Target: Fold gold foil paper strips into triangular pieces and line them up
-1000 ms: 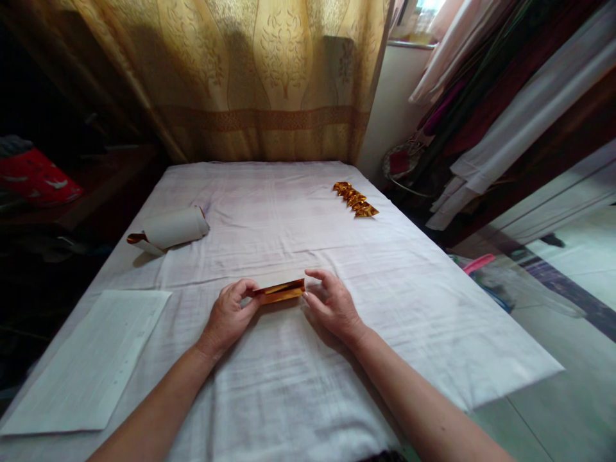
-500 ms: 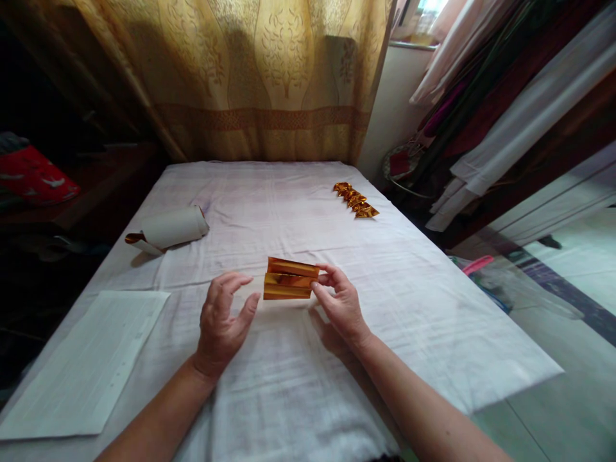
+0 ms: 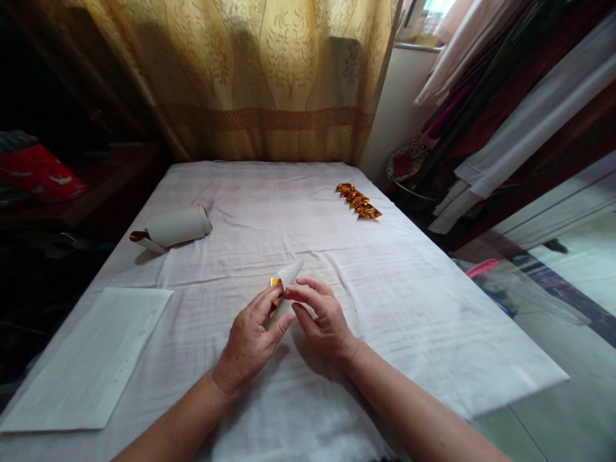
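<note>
Head view: left hand point(image 3: 253, 333) and right hand point(image 3: 327, 324) meet over the near middle of the bench point(image 3: 260, 205), which carries a creased white cloth. Between them, a piece of gold foil paper point(image 3: 290, 273), white back partly showing, slants up toward the far right. Left fingers bent across its gold side, thumb apart from their tips; firm grip or mere contact, cannot tell. Right fingers curved, tips at the foil's right edge, thumb just below; cannot tell whether they pinch it.

Also on bench: roll of foil paper point(image 3: 178, 226), white outside, gold at the loose end, lying far left; white sheet point(image 3: 91, 356), flat, near left; row of folded gold foil pieces point(image 3: 358, 202), far right, close together. Behind the far edge: patterned gold curtain point(image 3: 289, 58). Right of bench: hanging clothes point(image 3: 500, 141).
</note>
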A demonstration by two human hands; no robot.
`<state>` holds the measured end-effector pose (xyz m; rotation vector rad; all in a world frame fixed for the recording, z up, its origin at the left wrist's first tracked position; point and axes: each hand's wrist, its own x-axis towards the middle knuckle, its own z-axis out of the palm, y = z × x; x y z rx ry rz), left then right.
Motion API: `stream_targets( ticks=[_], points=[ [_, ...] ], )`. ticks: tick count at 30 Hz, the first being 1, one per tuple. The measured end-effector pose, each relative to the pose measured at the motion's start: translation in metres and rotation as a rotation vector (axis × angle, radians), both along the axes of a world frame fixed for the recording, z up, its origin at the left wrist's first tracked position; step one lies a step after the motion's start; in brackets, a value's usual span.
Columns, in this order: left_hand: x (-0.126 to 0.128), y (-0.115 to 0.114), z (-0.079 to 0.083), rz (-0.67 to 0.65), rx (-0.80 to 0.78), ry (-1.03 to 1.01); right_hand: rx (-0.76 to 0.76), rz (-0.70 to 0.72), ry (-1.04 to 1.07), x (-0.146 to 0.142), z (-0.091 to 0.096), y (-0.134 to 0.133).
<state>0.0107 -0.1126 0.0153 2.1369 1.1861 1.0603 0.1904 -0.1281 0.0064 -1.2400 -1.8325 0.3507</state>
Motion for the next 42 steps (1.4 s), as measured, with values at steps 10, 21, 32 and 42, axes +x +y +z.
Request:
stream_targets(
  ticks=[10, 21, 32, 42],
  points=[
    [-0.017, 0.014, 0.002, -0.013, 0.089, -0.08, 0.151, -0.167, -0.248, 0.014, 0.002, 0.008],
    [-0.031, 0.031, 0.004, -0.066, 0.519, 0.307, 0.27, 0.01, -0.511, 0.023, 0.011, 0.005],
    [-0.034, -0.002, -0.002, -0.199, 0.292, 0.499, 0.147, 0.133, -0.628, 0.019, -0.003, -0.002],
    [-0.02, 0.008, -0.005, -0.031, 0.138, 0.56, -0.13, 0.099, -0.358, 0.043, -0.005, 0.011]
  ],
)
